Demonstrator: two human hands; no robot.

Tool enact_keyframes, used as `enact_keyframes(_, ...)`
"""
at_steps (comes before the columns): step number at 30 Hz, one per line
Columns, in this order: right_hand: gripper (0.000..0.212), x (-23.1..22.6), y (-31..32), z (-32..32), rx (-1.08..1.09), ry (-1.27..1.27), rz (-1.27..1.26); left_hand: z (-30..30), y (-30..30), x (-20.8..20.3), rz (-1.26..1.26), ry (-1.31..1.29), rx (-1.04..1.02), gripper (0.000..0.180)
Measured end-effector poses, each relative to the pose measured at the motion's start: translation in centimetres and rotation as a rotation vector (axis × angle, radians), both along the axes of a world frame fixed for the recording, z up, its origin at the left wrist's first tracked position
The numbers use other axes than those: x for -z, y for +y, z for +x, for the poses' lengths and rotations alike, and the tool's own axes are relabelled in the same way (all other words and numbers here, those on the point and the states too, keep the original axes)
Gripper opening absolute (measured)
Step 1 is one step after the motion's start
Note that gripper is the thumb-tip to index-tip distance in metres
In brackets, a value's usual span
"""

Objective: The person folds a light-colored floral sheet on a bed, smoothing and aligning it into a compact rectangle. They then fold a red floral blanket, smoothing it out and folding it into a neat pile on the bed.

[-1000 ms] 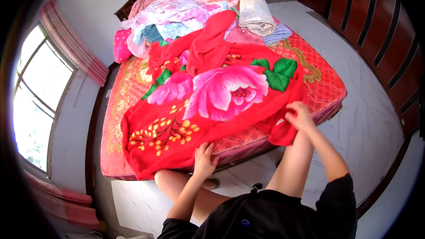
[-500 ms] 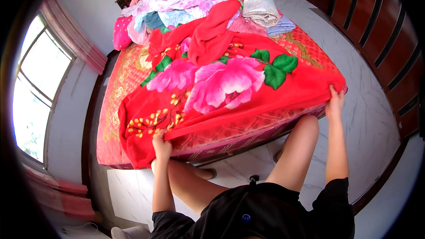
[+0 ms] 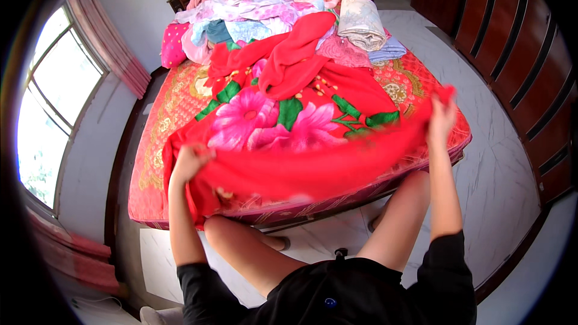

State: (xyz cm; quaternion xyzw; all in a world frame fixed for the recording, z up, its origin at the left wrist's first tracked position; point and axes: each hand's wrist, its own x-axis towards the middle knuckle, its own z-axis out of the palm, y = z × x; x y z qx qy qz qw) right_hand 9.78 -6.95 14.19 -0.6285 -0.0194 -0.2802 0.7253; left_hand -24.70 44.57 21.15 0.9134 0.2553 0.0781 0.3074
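Observation:
A red blanket [image 3: 355,84] with large pink flowers and green leaves lies over the near half of the bed. Its near edge is lifted off the mattress [image 3: 150,174] and hangs as a blurred band between my hands. My left hand [image 3: 191,162] grips that edge on the left, fingers closed round the cloth. On the right, my right hand [image 3: 442,117] is closed on the blanket's other corner, with a bit of red cloth sticking out above the fingers. The far part of the blanket is bunched up in the middle of the bed.
Crumpled bedding [image 3: 241,6] is heaped toward the headboard. A rolled pale quilt [image 3: 361,24] rests on folded pink and blue cloths [image 3: 388,50] at the right. A pink dotted pillow [image 3: 173,45] lies far left. A window [image 3: 63,66] is left, dark wardrobe doors [image 3: 515,54] right.
Both hands have risen from the mattress edge, lifting the blanket's near edge. My left hand has moved left and away from me, my right hand slightly left and up.

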Motion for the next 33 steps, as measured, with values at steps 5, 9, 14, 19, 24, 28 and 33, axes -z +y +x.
enact_keyframes(5,0.038,4.6,4.0,9.0,-0.466,0.011,-0.438,10.9,-1.9,3.8,0.847,-0.336,-0.33,0.049)
enact_keyframes(9,0.048,12.5,2.2,5.6,0.042,0.033,-0.926,10.8,-12.0,12.4,0.452,-0.389,0.201,0.046)
enact_keyframes(14,0.054,12.2,2.1,0.3,0.213,0.648,-0.988,9.1,-18.3,19.0,0.466,-0.354,0.271,0.033)
enact_keyframes(19,0.016,16.3,-4.1,7.9,0.037,0.365,-0.512,13.3,-19.0,17.6,0.198,-0.272,0.2,0.012)
enact_keyframes(24,0.021,8.0,-8.4,8.5,-0.57,0.308,0.652,9.7,-17.1,8.1,-0.025,-0.663,0.02,0.01)
enact_keyframes(28,0.022,6.5,-10.9,7.2,-0.442,0.342,0.555,5.6,-16.1,6.9,-0.265,-0.47,0.16,0.01)
enact_keyframes(33,0.029,14.6,-14.7,7.3,-0.266,0.479,-0.851,3.7,-16.6,10.5,0.062,0.127,0.385,0.021)
